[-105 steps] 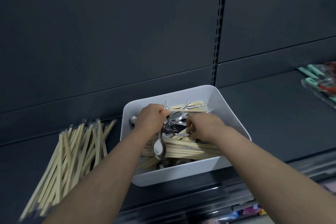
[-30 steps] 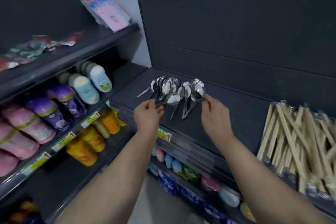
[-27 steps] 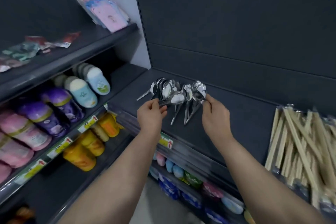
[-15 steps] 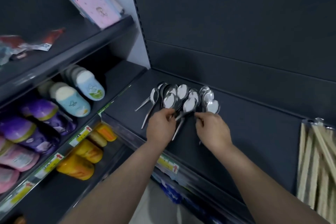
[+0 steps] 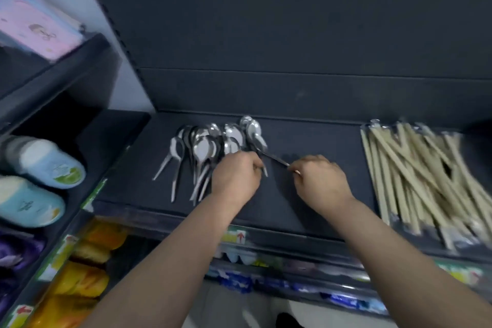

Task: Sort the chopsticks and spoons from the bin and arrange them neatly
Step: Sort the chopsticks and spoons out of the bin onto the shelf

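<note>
On the dark shelf (image 5: pixel 306 208), left of its middle, a cluster of metal spoons (image 5: pixel 205 146) lies fanned out, bowls toward the back panel and handles pointing toward the front edge. Several bowls overlap, and the two leftmost handles splay apart from the rest.

The left hand (image 5: pixel 235 177) sits back-up on the right part of the cluster. Its fingers are curled down round a bunch of handles, and one handle tip pokes out just beside its knuckles. The right hand (image 5: pixel 319 181) is near it, with a strip of bare shelf between the two. Its fingers are curled and pinch the handle end of the rightmost spoon (image 5: pixel 274 158). That handle runs slantwise from the hand up and left to its bowl at the right edge of the cluster. Both forearms reach in from the bottom edge.

Farther right on the same shelf, well apart from the spoons, a pile of pale wooden chopsticks (image 5: pixel 415 178) lies in clear wrappers. They run roughly front to back but cross one another, and the far side is blurred.

A price label (image 5: pixel 235 236) with a red arrow sits on the shelf's front rail below the left hand. On the side shelves to the left are light blue slippers (image 5: pixel 40 162), a pink package (image 5: pixel 34 26) higher up, and yellow goods (image 5: pixel 80 279) lower down.
</note>
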Available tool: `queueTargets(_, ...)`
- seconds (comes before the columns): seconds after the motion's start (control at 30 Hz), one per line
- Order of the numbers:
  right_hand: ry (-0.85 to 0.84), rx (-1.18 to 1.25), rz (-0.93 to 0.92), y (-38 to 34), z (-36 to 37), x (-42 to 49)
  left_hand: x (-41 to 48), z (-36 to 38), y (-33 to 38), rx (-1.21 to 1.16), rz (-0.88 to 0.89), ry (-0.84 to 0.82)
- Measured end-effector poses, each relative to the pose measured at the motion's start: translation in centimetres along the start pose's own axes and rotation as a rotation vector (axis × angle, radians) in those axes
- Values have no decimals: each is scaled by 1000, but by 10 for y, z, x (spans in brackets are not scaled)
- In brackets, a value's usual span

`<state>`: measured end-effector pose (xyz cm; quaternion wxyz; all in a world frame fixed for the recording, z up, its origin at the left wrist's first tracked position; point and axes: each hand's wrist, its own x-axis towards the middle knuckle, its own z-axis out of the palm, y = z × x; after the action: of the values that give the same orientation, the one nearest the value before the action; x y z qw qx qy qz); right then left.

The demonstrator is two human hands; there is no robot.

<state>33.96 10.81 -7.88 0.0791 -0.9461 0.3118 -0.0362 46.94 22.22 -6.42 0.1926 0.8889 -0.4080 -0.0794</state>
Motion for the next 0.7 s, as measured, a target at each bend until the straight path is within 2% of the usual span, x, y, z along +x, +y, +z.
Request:
queueTargets(0.27, 46, -93, 293, 77, -37, -88, -17, 34, 105, -81, 296, -225)
queueTargets(0.57, 328, -106, 523, 219, -92, -159, -24, 71, 259, -141, 512, -212)
queueTargets(0.7, 429, -65, 566, 301, -112, -191, -32, 103, 348, -201, 551, -140)
